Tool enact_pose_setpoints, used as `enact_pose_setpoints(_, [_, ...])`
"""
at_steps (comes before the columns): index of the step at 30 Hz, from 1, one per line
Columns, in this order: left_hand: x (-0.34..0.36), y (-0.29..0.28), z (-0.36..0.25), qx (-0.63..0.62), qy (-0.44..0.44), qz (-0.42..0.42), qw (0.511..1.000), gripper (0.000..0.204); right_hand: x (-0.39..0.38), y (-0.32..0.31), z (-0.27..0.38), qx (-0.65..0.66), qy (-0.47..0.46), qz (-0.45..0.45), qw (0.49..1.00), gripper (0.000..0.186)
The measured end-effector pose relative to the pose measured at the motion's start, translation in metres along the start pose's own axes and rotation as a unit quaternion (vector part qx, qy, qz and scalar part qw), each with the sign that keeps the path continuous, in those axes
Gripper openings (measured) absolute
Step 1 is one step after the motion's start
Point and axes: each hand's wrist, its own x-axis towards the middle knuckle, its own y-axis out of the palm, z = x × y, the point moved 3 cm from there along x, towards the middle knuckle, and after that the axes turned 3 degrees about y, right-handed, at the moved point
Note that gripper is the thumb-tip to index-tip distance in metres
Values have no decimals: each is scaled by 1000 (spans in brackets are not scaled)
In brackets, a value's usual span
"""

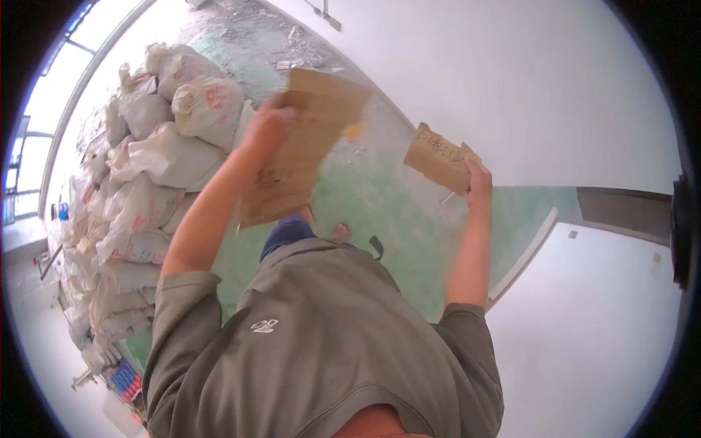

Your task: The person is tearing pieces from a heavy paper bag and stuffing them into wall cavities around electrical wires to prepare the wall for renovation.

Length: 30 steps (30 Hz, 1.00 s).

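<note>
My left hand (269, 128) grips a large, flat brown cardboard sheet (307, 146) by its upper left part; the sheet tilts in front of my body and is slightly blurred. My right hand (477, 177), out to the right, is closed on the end of a smaller cardboard piece (434, 157) with dark handwriting on it. The two pieces are apart from each other. My bare toes (341, 232) show on the green floor below, under my dark shirt.
Filled white sacks (182, 157) are piled high on the left beside bright windows (29, 146). Rubble (292, 51) lies along the white wall (548, 87). A white panel (584, 292) is at lower right, and colourful packages (124, 379) are at lower left.
</note>
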Motion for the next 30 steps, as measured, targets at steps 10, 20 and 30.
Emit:
enact_pose_setpoints(10, [38,-92,160,102,-21,-78,991,18,-3,125,5,124,41,77,988,35])
enact_pose_setpoints(20, [88,-167,287,95,-138,-243,955,41,77,117,-72,-459,-52,-122,879,38])
enact_pose_setpoints(30, [158,-210,360,-13,-233,-317,919,55,145,119,-140,-222,137,-158,952,28])
